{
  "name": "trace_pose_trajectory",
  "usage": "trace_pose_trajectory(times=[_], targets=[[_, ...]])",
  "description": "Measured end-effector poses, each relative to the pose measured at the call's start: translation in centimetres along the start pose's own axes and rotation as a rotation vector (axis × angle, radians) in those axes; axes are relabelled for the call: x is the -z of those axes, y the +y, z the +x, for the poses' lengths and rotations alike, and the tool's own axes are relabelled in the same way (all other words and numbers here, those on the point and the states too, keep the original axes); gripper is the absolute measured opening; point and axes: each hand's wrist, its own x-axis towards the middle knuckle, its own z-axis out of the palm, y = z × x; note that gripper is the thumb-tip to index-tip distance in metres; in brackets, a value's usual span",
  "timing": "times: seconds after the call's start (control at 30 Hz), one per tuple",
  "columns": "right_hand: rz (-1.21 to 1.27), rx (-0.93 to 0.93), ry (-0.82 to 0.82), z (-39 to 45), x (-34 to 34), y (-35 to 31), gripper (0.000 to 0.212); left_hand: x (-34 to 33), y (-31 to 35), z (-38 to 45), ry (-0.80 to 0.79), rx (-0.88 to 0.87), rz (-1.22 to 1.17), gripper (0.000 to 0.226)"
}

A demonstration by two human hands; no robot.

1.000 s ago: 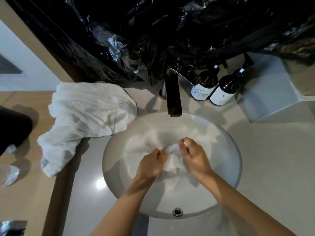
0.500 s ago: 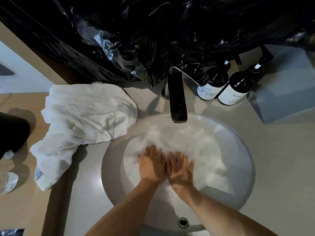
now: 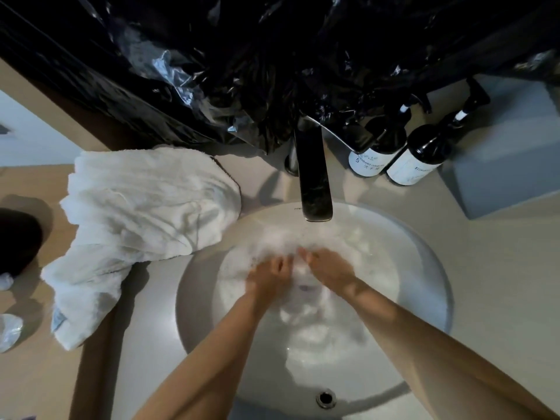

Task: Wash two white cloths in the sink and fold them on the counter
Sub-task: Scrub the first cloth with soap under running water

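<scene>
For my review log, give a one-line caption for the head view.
Both hands, left hand and right hand, scrub a white cloth in the sink; a second cloth lies on the counter.

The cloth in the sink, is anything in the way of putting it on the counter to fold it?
Nothing visible blocks it. Both hands, left and right, are on the cloth in the sink. The other cloth covers the left counter; the right side looks bare.

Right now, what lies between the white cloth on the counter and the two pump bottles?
In the head view, the dark faucet stands between the cloth on the counter and the pump bottles, its spout reaching over the sink.
</scene>
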Motion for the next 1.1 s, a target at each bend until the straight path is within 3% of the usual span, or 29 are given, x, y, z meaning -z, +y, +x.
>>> trace_pose_trajectory(times=[0.03, 0.07, 0.13, 0.17, 0.23, 0.27, 0.37, 0.53, 0.63, 0.73, 0.77, 0.83, 0.9, 1.0, 1.1], targets=[[0.092, 0.015, -0.062, -1.3, 1.1, -0.3, 0.076, 0.0, -0.7, -0.7, -0.012, -0.025, -0.021, 0.041], [0.208, 0.033, -0.146, -2.8, 2.2, -0.3, 0.077, 0.3, -1.1, -1.7, -0.016, -0.034, -0.038, 0.043], [0.363, 0.048, -0.194, -5.4, 3.6, 0.1, 0.053, -0.2, -1.4, -3.2, 0.019, -0.070, -0.078, 0.058], [0.386, 0.095, -0.215, -6.6, 4.1, 0.1, 0.054, -0.6, -1.5, -3.8, 0.040, -0.093, -0.118, 0.066], [0.483, 0.178, -0.162, -9.2, 5.0, -0.5, 0.037, -0.8, -1.2, -5.6, 0.057, -0.097, -0.356, 0.070], [0.583, 0.210, -0.123, -9.2, 5.1, 0.2, 0.025, -0.4, -0.6, -6.8, -0.018, -0.086, -0.501, 0.064], [0.699, 0.300, 0.017, -11.1, 6.5, -0.4, 0.024, 0.9, 1.0, -10.1, -0.193, -0.105, -0.699, 0.036], [0.864, 0.435, 0.106, -13.4, 8.9, -1.5, 0.026, 2.3, 3.1, -13.2, -0.161, -0.168, -0.935, 0.059], [0.963, 0.391, 0.159, -14.4, 9.4, -1.9, 0.017, 3.2, 4.3, -14.5, -0.153, -0.192, -0.999, 0.025], [0.984, 0.324, 0.155, -13.8, 8.6, -1.4, 0.031, 4.3, 4.5, -14.6, 0.015, -0.229, -0.926, 0.020], [0.883, 0.298, 0.218, -13.8, 8.3, -1.3, 0.030, 4.6, 4.2, -14.3, 0.078, -0.259, -0.855, 0.022], [0.450, 0.239, 0.415, -13.3, 7.0, -0.9, 0.032, 4.6, 3.4, -13.1, 0.228, -0.304, -0.543, 0.031], [0.082, 0.245, 0.488, -12.9, 4.7, -0.5, 0.043, 3.6, 2.6, -11.2, 0.356, -0.227, -0.139, 0.043], [-0.199, 0.165, 0.281, -9.9, 0.8, 0.4, 0.048, 1.5, 1.5, -8.3, 0.327, -0.098, 0.158, 0.055], [-0.131, 0.120, 0.081, -7.1, -2.3, 2.2, 0.050, -1.2, -0.1, -5.7, 0.151, -0.110, 0.310, 0.053]])
